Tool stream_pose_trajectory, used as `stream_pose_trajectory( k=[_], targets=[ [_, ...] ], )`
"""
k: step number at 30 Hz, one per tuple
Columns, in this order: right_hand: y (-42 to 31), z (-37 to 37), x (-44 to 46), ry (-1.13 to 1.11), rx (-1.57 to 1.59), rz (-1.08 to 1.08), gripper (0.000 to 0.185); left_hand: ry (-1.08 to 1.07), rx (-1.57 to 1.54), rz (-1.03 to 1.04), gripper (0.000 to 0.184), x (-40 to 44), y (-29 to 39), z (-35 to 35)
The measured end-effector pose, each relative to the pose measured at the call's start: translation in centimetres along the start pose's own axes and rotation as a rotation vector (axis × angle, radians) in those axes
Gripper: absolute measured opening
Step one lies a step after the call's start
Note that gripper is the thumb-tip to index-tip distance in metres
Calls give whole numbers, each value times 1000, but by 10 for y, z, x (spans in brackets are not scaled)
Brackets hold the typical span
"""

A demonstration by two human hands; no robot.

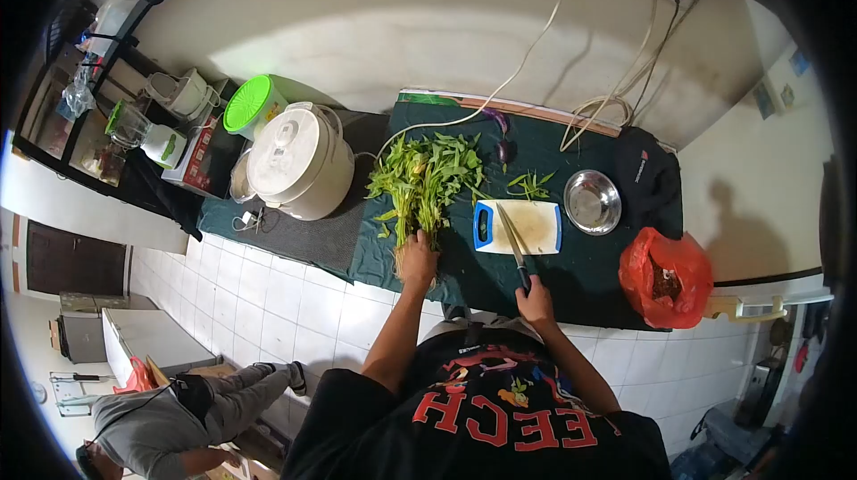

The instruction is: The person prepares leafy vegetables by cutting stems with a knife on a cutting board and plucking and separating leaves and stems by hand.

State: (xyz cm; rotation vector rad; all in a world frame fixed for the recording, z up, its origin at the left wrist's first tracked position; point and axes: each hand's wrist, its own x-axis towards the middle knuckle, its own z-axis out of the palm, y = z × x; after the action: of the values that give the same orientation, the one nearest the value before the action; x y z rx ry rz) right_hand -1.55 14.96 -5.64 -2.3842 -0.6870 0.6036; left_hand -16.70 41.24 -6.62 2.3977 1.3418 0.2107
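Note:
My left hand (416, 261) is closed around the stems of a big bunch of leafy greens (424, 178), near the root end. The leaves fan out away from me on the dark green cloth. In my right hand (536, 300) is the black handle of a kitchen knife (511, 235). Its blade lies over a white cutting board (540, 228) with blue edges, pointing away from me. A few loose leaves (532, 184) rest just beyond the board. Right of it stands a round metal bowl (593, 202).
A purple eggplant (503, 153) lies near the wall, by a white cable. A large white rice cooker (300, 161) and a green-lidded container (253, 105) stand left. At right are a red plastic bag (636, 275) and a black cloth item (644, 172). Another person (170, 417) bends at lower left.

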Motion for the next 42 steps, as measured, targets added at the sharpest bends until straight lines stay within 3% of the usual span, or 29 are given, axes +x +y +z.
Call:
stream_pose_trajectory(
  k=[2,4,7,10,13,17,19,20,22,24,25,26,27,29,32,35,37,39,42],
  targets=[
    [1,3,-3,33,-8,-4,35,39,-12,18,53,2,-8,8],
    [0,3,-7,69,20,-39,42,-37,-287,1,48,5,-16,7],
    [-3,5,-8,48,-1,-32,49,-78,-401,63,47,-2,-23,7],
    [-8,9,-1,-12,-23,-10,55,-60,-357,42,38,-11,-16,-1],
    [-1,31,9,45,-52,-135,57,-148,-267,-62,36,-12,-1,-19],
    [-34,32,9,37,-99,-88,60,-64,-312,-28,39,-7,-22,6],
    [-70,22,3,93,-540,-48,56,-67,-308,-38,40,-7,-18,-1],
    [-76,28,6,94,-542,-46,56,-96,-314,-50,41,-7,-15,-7],
    [-87,43,16,273,-527,-386,46,-127,-318,-60,43,-8,-14,-10],
    [-108,57,30,-100,-246,-448,38,-120,-288,95,43,-14,-17,-10],
    [-92,102,45,-20,-29,-537,36,-119,-287,99,43,-13,-23,-4],
    [-107,112,47,-104,86,-356,33,-65,-325,164,44,-11,-32,7],
    [-115,127,52,-101,87,-355,33,-10,-362,230,44,-11,-38,13],
    [-124,155,69,-143,159,-138,33,-43,-380,225,41,-14,-34,1],
    [-127,170,75,-77,152,-109,32,-55,-393,257,37,-12,-46,6],
    [-115,176,90,-216,151,-85,33,-38,-389,289,31,-13,-49,3],
    [-117,172,91,-161,188,-66,33,-61,-339,314,32,-14,-44,-4],
    [-116,170,98,-284,291,148,35,-63,-266,261,32,-18,-36,-5],
    [-104,168,95,-243,429,100,35,-28,-133,226,34,-15,-33,-1]
  ],
)
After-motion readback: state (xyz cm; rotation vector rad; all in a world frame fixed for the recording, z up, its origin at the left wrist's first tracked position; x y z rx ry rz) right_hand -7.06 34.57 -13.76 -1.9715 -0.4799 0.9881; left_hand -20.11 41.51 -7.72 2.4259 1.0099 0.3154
